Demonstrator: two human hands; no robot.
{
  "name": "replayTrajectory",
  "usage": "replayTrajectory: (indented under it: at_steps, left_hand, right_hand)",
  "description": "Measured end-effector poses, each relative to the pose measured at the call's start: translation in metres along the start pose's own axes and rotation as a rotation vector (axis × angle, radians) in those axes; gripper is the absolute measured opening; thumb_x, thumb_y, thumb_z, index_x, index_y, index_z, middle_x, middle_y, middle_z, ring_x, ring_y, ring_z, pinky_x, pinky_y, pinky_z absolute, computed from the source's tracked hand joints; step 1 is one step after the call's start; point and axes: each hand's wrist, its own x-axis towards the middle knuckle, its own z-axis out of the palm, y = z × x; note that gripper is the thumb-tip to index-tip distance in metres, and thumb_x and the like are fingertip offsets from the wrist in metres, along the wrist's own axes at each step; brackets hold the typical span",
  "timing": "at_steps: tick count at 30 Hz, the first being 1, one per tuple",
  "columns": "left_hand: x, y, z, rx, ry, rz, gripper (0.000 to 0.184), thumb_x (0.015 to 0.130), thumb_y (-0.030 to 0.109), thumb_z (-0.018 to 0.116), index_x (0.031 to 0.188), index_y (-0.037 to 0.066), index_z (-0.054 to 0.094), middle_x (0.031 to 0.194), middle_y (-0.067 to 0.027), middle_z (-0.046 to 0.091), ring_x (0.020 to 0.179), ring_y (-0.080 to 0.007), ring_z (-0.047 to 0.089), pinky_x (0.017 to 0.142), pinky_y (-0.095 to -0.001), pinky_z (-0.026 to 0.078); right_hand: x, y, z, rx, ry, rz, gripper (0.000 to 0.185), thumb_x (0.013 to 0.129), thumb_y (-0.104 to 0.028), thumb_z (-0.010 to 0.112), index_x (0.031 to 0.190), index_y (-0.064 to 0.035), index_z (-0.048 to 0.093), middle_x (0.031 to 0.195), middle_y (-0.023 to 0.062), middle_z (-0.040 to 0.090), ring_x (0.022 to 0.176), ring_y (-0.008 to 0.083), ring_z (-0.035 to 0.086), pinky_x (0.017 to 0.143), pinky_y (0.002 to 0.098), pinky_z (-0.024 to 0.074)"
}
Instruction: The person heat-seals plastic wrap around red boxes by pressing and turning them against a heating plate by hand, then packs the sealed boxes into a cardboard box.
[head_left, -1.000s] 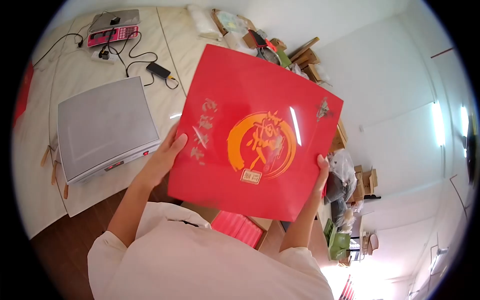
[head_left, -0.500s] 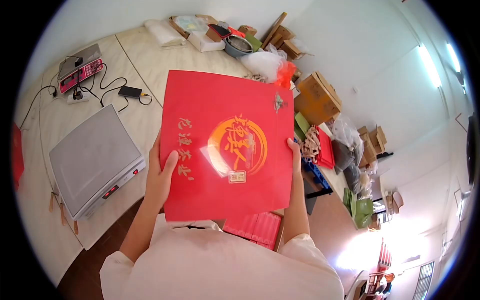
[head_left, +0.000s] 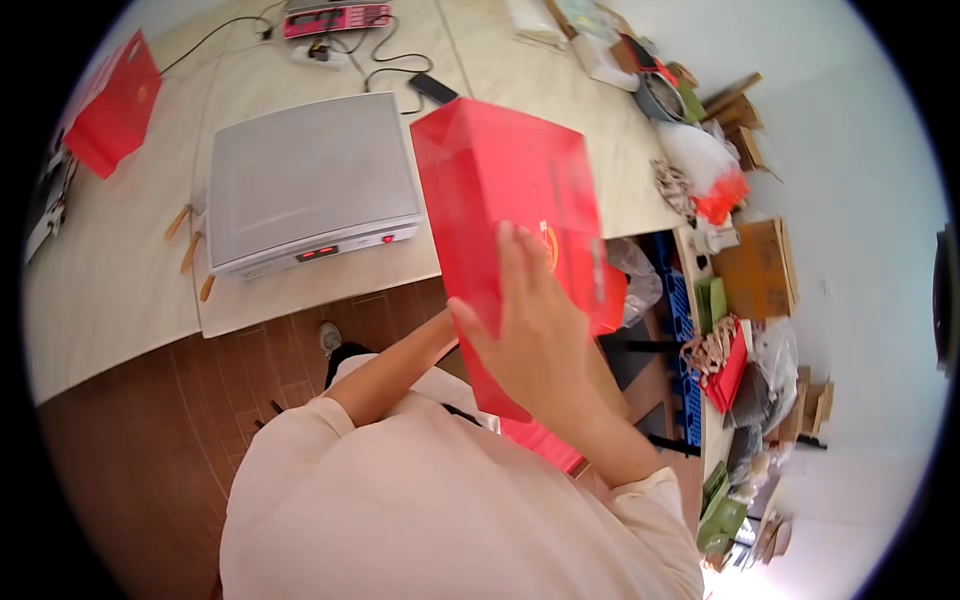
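A glossy red bag (head_left: 540, 165) is tilted in front of my body, its narrow side and part of its printed broad face showing. My right hand (head_left: 530, 300) lies flat against it, fingers stretched up and thumb apart. Behind its lower left edge, my left hand (head_left: 443, 333) is mostly hidden; only the wrist area shows. Part of the orange emblem is visible beside my right fingertips. Below the bag, red packets (head_left: 540, 440) show partly past my right forearm.
A grey flat-topped machine (head_left: 310, 180) sits on the pale table (head_left: 130, 250), with wooden-handled tools (head_left: 188, 250) at its left. Another red bag (head_left: 115, 105) stands far left. A phone (head_left: 433, 89) and cables lie behind. Cardboard boxes (head_left: 755, 265) and plastic bags are at right.
The red bag has turned from its broad front to show its narrow side. My right hand has moved from its right edge onto its side; my left hand has gone behind it. The view has shifted.
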Motion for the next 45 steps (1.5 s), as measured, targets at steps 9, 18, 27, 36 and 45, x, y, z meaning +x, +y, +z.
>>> replayTrajectory:
  at_steps: [9,18,27,36,45]
  left_hand:
    - [-0.067,-0.004,-0.13,-0.38,0.279,-0.148,0.064,0.095,0.036,0.045,0.144,0.005,0.018,0.151,-0.0123,0.019,0.138,-0.0262,0.021,0.112,-0.0359,0.021]
    - [-0.089,0.002,-0.208,-0.57,0.416,-0.201,0.059,0.096,0.038,0.042,0.141,0.005,0.023,0.149,-0.012,0.024,0.137,-0.0263,0.023,0.112,-0.0367,0.021]
    - [-0.133,-0.002,-0.256,-0.671,0.482,-0.344,0.056,0.097,0.039,0.04,0.139,0.005,0.028,0.147,-0.0118,0.028,0.136,-0.0265,0.025,0.112,-0.0375,0.021]
    - [-0.174,-0.001,-0.283,-1.401,0.395,-0.582,0.051,0.097,0.043,0.039,0.131,0.006,0.041,0.141,-0.0107,0.04,0.132,-0.025,0.034,0.11,-0.0388,0.025]
    - [-0.175,0.088,-0.317,-0.464,0.545,-0.712,0.043,0.098,0.042,0.037,0.11,0.005,0.055,0.111,-0.0093,0.06,0.106,-0.0208,0.056,0.09,-0.0331,0.043]
  right_hand:
    - [0.049,-0.03,0.128,0.124,-0.411,-0.451,0.045,0.09,-0.033,0.052,0.125,-0.004,0.053,0.13,0.0155,0.051,0.113,0.0354,0.05,0.095,0.046,0.0384]
    - [0.078,-0.085,0.185,0.229,-0.469,-0.475,0.056,0.092,-0.033,0.047,0.141,-0.01,0.035,0.148,0.0154,0.028,0.134,0.0381,0.026,0.111,0.0511,0.0138]
    - [0.146,-0.118,0.274,0.199,-0.361,-0.533,0.06,0.091,-0.042,0.047,0.143,-0.0143,0.033,0.15,0.0142,0.023,0.137,0.0376,0.021,0.11,0.054,0.0137]
    - [0.203,-0.141,0.321,0.163,-0.31,-0.611,0.061,0.091,-0.045,0.045,0.144,-0.0164,0.032,0.151,0.0133,0.022,0.138,0.0362,0.02,0.111,0.0533,0.0135]
    - [0.304,-0.131,0.357,0.15,-0.262,-0.82,0.057,0.092,-0.044,0.042,0.143,-0.0198,0.033,0.151,0.008,0.025,0.138,0.0313,0.022,0.113,0.0488,0.0125]
